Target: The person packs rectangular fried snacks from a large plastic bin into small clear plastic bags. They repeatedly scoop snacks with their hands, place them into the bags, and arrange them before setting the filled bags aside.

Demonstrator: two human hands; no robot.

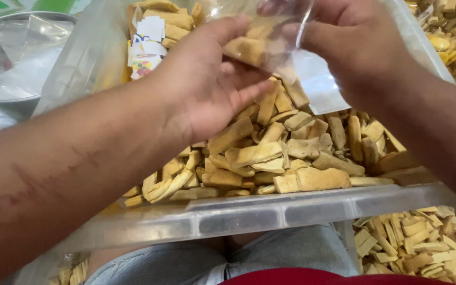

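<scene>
Now: Crackers Into the Bag

Right now my left hand (212, 89) cups tan cracker pieces (246, 48) at the mouth of the clear plastic bag (296, 58), which my right hand (344, 39) pinches open just right of them, above the full plastic bin (249, 214).

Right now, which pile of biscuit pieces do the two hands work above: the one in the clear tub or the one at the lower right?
The pile in the clear tub: left hand and right hand are directly over it, holding a clear bag. The lower-right pile lies outside the tub.
</scene>
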